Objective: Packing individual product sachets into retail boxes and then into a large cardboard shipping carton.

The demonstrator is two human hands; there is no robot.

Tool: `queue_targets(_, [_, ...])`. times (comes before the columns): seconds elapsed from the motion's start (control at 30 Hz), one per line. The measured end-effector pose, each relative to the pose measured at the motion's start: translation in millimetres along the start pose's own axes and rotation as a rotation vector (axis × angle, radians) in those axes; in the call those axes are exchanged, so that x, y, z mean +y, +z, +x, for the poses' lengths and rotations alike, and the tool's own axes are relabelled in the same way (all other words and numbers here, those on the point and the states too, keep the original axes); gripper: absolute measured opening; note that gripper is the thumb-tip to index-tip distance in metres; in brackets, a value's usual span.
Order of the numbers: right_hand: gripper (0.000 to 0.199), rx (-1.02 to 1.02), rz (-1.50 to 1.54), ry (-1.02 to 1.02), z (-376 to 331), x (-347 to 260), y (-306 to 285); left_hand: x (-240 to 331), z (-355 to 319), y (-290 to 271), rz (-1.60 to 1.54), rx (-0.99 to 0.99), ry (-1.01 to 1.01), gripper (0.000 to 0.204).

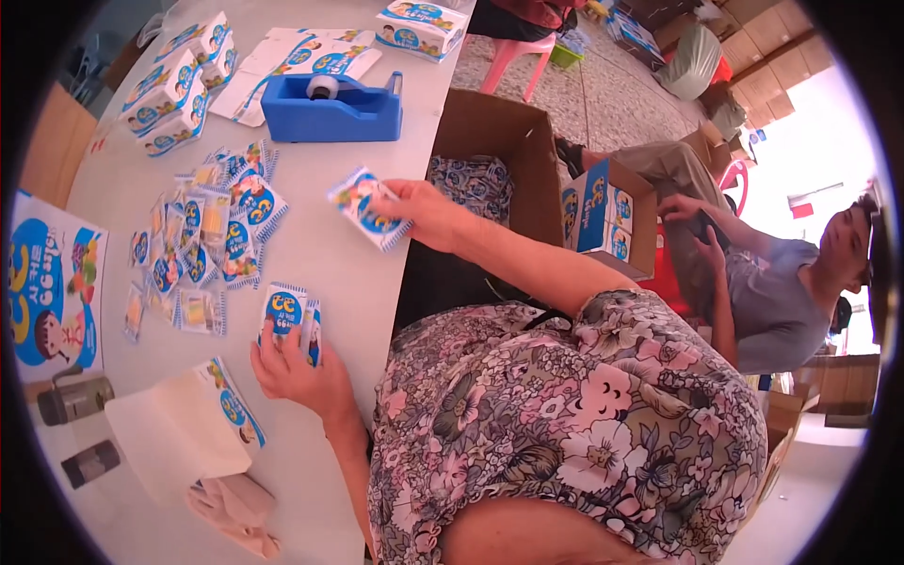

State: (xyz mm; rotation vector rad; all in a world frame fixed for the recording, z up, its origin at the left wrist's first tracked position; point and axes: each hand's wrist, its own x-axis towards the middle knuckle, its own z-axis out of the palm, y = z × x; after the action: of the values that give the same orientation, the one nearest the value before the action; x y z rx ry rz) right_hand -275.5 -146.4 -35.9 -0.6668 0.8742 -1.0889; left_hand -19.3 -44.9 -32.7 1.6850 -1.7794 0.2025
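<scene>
In my right hand (428, 217), which is closed, is a small blue-and-white snack packet (369, 209), pinched by its edge above the table's edge. Lower down, my left hand (299, 372) rests on the table with its fingers closed on two similar upright snack packets (285, 306). Beyond my hands lies a loose pile of small packets (198, 235); some show pale wafer-like contents through clear film. An open, white carton (184, 414) lies on its side past my left hand.
A blue tape dispenser (334, 111) stands on the white table, near flattened cartons (297, 61) and stacked filled boxes (174, 94). Beside the table edge is a cardboard box (494, 127) holding many packets. A seated person (782, 282) is at right, next to another carton (617, 217).
</scene>
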Motion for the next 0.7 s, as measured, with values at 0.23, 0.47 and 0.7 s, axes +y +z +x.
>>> queue_targets(0.23, [0.036, -0.001, -0.220, -0.132, -6.2, 4.6, 1.3, 7.1, 3.5, 1.9, -0.093, 0.006, 0.082, 0.030])
queue_targets(0.47, [0.032, -0.035, -0.179, -0.216, -24.2, 13.5, 14.6, -4.4, -9.7, 0.9, -0.069, 0.029, 0.082, 0.026])
queue_targets(0.7, [0.023, -0.179, -0.375, -0.053, -30.7, -4.5, 6.8, -5.3, -14.7, 1.8, -0.100, 0.107, 0.123, 0.024])
